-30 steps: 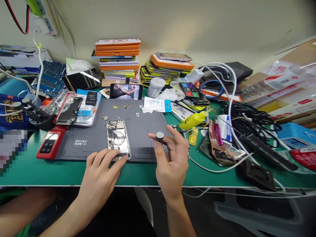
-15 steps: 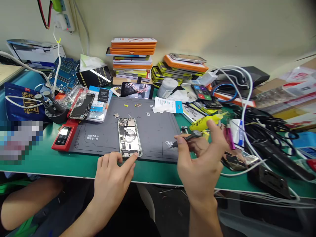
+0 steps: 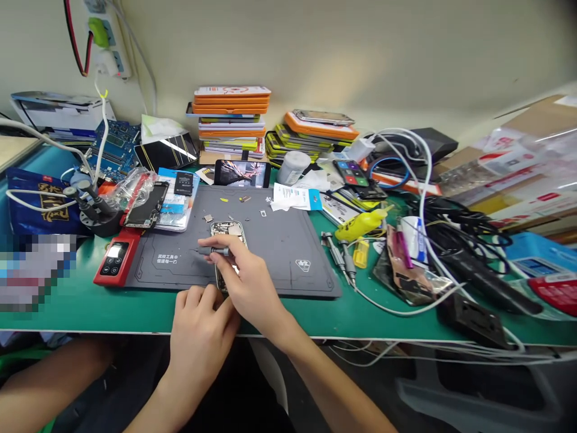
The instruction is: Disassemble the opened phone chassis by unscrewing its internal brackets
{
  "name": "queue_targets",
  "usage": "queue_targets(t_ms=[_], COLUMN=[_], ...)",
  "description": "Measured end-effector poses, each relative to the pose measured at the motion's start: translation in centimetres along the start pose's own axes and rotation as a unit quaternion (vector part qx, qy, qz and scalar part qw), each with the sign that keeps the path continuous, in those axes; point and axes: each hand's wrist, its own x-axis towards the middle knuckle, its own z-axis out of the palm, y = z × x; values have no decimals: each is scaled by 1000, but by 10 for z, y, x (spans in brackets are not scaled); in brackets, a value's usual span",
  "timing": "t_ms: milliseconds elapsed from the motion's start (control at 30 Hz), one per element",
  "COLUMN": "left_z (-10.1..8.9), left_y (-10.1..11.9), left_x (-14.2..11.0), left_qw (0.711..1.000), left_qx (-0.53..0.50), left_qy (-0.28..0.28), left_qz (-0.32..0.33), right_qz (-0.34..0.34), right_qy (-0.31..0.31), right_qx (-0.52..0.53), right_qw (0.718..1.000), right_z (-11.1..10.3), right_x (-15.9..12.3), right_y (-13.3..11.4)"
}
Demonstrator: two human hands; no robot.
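Note:
An opened phone (image 3: 228, 228), its inner parts bare, lies upright on the grey work mat (image 3: 279, 252). At its lower end my left hand (image 3: 202, 322) has its fingers curled against the frame; the fingertips are partly hidden. My right hand (image 3: 247, 279) reaches over the phone and covers much of it. Pinched in its fingers is a small dark screwdriver (image 3: 211, 251), held nearly level with its tip toward the left. Small loose parts, among them a metal piece (image 3: 208, 218) and a SIM tray (image 3: 263, 213), lie beyond the phone.
A red control unit (image 3: 115, 260) borders the mat's left side; a screwdriver stand (image 3: 97, 213) and a removed screen (image 3: 146, 203) are behind it. A propped-up phone (image 3: 242, 174) faces me. At right lie soldering-type tools (image 3: 338, 255), a yellow bottle (image 3: 363, 222) and cables. Another person's arm (image 3: 54, 376) is at lower left.
My right hand has moved with the screwdriver from the right side, leftward over the phone. The fingers of my left hand have drawn back and curled at the phone's lower end.

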Motion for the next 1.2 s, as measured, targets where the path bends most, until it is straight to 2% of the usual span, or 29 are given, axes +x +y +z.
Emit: queue_targets(t_ms=[133, 233, 333, 533, 733, 833, 933, 1000, 1100, 1200], left_z=[0, -1, -1, 1, 1, 0, -1, -1, -1, -3], left_y=[-1, 0, 0, 0, -1, -1, 0, 0, -1, -5], left_x=[-1, 0, 2, 3, 2, 3, 4, 5, 6, 9], left_qw=[1000, 1000, 1000, 1000, 1000, 1000, 1000, 1000, 1000, 1000], left_qx=[-3, -1, 5, 4, 6, 4, -5, -13, -21, -23], left_qy=[1, -4, -5, 11, 0, 1, 9, 10, 4, -13], left_qz=[1, 2, 10, 10, 11, 10, 9, 5, 2, 12], right_qz=[1, 4, 18, 20, 27, 23, 16, 39, 90, 106], right_qy=[-4, 40, 81, 11, 15, 60, 152, 197, 200, 181], right_qx=[46, 123, 139, 97, 139, 182, 232, 264, 303, 297], right_qw=[999, 992, 987, 995, 990, 981, 961, 944, 927, 932], right_z=[-1, -7, -11, -1, -2, -9, -20, -29, -43, -50], right_x=[1, 0, 0, 3, 4, -1, -12, -21, -33, -41], right_y=[0, -1, 1, 6, 3, 2, 3, 6, 10, 12])
